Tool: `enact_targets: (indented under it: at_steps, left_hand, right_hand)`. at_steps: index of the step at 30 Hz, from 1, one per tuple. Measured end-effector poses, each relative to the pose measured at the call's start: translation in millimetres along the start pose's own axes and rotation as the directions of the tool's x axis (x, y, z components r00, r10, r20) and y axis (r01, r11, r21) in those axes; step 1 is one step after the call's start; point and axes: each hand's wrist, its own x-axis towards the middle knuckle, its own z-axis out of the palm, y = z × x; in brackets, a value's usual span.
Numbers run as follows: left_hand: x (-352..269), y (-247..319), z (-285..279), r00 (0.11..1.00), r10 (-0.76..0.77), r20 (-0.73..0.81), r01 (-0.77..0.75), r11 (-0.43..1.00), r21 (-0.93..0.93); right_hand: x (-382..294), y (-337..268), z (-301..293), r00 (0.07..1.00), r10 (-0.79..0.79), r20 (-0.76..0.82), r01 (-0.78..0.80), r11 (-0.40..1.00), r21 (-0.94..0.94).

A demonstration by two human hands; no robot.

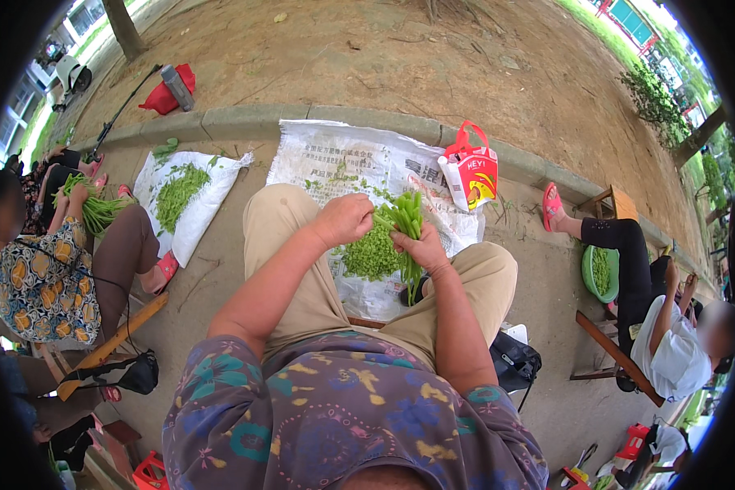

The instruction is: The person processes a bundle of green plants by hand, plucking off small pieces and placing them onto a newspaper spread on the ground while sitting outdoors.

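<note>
My right hand (425, 248) grips a bunch of long green vegetable stems (408, 214). Their thick ends point up and away from me, and the thinner ends hang below my palm. Beside the bunch, my left hand (345, 219) has its fingers closed on a single green stem (384, 221) that reaches across to the bunch. Beneath both hands, a pile of short chopped green pieces (369, 252) lies on a flattened white woven sack (318, 144) between my knees. Loose leaves (376, 191) are scattered on the sack beyond the pile.
A red and white carrier bag (474, 174) stands on the sack's right corner, near a stone kerb (245, 122). To the left, a seated person holds green stems (98, 208) beside another sack (214, 202). A green basin (600, 274) stands near a person at right.
</note>
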Motion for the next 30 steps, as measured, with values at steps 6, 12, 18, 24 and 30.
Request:
enact_targets:
  at_steps: [6, 12, 18, 24, 30]
  left_hand:
    - [5.5, 11.9, 12.2, 0.939, -0.174, -0.295, 0.135, 0.98, -0.149]
    - [14.4, -28.2, -16.9, 0.583, -0.774, -0.246, 0.348, 0.512, -0.785]
    - [9.4, -15.2, -2.0, 0.787, -0.588, -0.186, 0.248, 0.579, -0.777]
    - [8.5, -13.1, 3.6, 0.942, -0.334, -0.033, 0.235, 0.724, -0.649]
    - [6.3, 11.9, 13.3, 0.957, -0.207, 0.201, 0.283, 0.811, -0.512]
  right_hand:
    - [-3.1, -14.4, 12.9, 0.996, -0.016, -0.086, 0.018, 0.999, 0.028]
    - [-4.8, -4.4, 1.6, 0.979, -0.028, -0.2, 0.05, 0.993, 0.106]
    - [-2.2, -6.0, -13.3, 0.982, 0.012, -0.19, 0.044, 0.957, 0.288]
    - [-3.8, -10.0, -0.3, 0.99, -0.004, -0.143, 0.038, 0.971, 0.234]
    - [-2.3, -3.2, 4.2, 0.996, -0.02, -0.083, 0.033, 0.987, 0.157]
